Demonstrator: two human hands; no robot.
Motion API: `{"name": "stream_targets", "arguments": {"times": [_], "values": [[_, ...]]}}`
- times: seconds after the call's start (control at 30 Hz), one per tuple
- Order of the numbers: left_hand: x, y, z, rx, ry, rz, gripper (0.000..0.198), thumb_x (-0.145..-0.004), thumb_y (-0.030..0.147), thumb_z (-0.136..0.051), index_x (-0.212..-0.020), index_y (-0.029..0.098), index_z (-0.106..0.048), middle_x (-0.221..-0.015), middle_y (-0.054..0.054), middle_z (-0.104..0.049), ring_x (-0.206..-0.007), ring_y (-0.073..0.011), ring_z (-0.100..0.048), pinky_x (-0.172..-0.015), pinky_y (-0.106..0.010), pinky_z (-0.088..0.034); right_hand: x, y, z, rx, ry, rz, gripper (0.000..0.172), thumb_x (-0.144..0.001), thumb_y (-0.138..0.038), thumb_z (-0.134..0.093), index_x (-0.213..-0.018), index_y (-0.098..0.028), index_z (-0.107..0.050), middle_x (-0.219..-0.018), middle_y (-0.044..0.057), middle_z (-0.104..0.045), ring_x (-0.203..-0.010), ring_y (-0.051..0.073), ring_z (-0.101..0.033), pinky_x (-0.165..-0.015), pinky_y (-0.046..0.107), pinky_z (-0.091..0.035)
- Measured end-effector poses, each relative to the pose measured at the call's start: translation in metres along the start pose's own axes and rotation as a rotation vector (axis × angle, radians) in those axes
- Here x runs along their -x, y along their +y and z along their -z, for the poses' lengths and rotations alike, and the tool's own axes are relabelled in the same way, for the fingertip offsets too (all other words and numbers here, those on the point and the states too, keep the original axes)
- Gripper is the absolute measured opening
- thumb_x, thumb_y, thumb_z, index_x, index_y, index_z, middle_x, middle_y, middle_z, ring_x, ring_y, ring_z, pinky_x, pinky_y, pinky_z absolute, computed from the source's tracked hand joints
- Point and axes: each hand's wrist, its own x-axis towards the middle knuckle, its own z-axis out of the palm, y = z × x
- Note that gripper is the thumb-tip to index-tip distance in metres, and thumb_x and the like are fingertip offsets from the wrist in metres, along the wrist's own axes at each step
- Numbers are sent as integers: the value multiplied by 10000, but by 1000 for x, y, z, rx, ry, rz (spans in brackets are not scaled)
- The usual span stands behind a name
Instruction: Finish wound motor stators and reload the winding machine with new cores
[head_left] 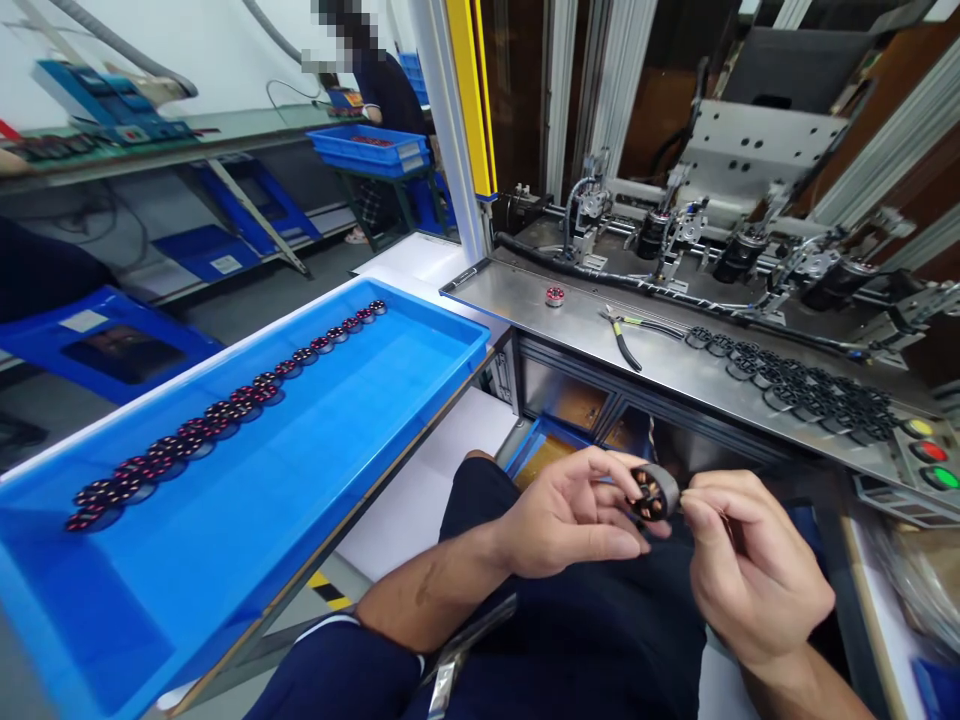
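Observation:
Over my lap, my left hand (pixel 574 510) holds a small round motor stator (pixel 654 493) with a dark ring and copper windings, its open face tilted toward me. Thumb and fingers grip it from the left. My right hand (pixel 754 560) is closed in a pinch at the stator's right edge, where a fine copper wire (pixel 724 518) shows by the fingers. On the metal machine ledge ahead lie cutting pliers (pixel 624 340) with black and green handles, partly spread. A single red-faced stator (pixel 554 296) sits to their left.
Several black stators (pixel 810 390) crowd the ledge's right side, near yellow, red and green buttons (pixel 932 452). Machine fixtures (pixel 675 230) stand behind. A blue tray (pixel 300 480) at left holds a row of red-and-black stators (pixel 225 415). Another person (pixel 386 90) is in the background.

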Motion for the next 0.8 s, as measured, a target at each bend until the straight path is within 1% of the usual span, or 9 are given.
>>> {"name": "stream_targets", "arguments": {"times": [0.07,0.17,0.2,0.27,0.33,0.37,0.5,0.6,0.8], "values": [[-1,2,-3,56,42,-83,355,-693,160,-862,-833,160,-536,-1166,-65,-667,-1057,-208,-710,-905,-341,-576,-1,-2,-1,-54,-12,-18,185,-834,11,-617,-863,-170,-638,-761,23,-613,-686,138,-600,-587,279,-496],[-2,1,-4,124,150,-76,448,-653,319,-906,-859,174,-537,-1073,-66,-705,-1164,-249,-664,-980,-387,-536,-2,-2,1,-83,-43,36,192,-828,9,-622,-890,-172,-639,-752,21,-638,-670,143,-615,-575,281,-505],[-3,0,-4,122,165,-27,478,-657,386,-899,-909,170,-555,-1043,-77,-713,-1110,-238,-686,-941,-359,-548,-2,-1,2,-76,-54,60,198,-828,2,-627,-909,-178,-639,-757,23,-653,-668,148,-626,-572,285,-511],[-4,-3,-3,95,99,104,511,-710,470,-848,-992,145,-573,-929,-89,-722,-884,-190,-731,-778,-287,-576,0,2,4,-54,-76,93,215,-826,-14,-641,-953,-188,-644,-777,30,-682,-677,162,-648,-568,291,-522],[-4,-6,-2,55,1,208,463,-782,461,-792,-1013,132,-561,-799,-67,-712,-685,-153,-714,-611,-231,-553,1,6,7,-47,-84,117,242,-815,-19,-654,-987,-189,-650,-796,35,-689,-692,169,-658,-569,293,-529],[-3,-7,-3,38,-18,222,431,-804,439,-778,-1012,137,-551,-773,-58,-710,-643,-147,-707,-570,-218,-541,1,7,9,-59,-87,128,257,-806,-12,-654,-995,-187,-651,-799,35,-683,-699,170,-655,-576,298,-534],[-1,-5,-6,-15,41,172,367,-822,365,-775,-1021,145,-558,-824,-69,-737,-672,-150,-721,-589,-220,-549,-6,7,14,-181,-138,143,286,-774,10,-628,-1002,-162,-646,-805,49,-640,-741,186,-631,-629,353,-549],[0,-5,-7,-8,43,168,361,-821,345,-778,-1035,141,-570,-826,-63,-739,-673,-151,-723,-601,-228,-556,-12,5,18,-232,-154,113,332,-756,-34,-671,-1068,-146,-646,-839,75,-648,-785,215,-633,-628,376,-553],[0,-7,-8,-2,38,160,340,-832,323,-768,-1046,141,-576,-788,-37,-714,-667,-143,-723,-596,-216,-563,-7,4,22,-110,-163,142,367,-753,22,-711,-1054,-187,-708,-856,48,-662,-738,162,-636,-571,290,-530]]}}
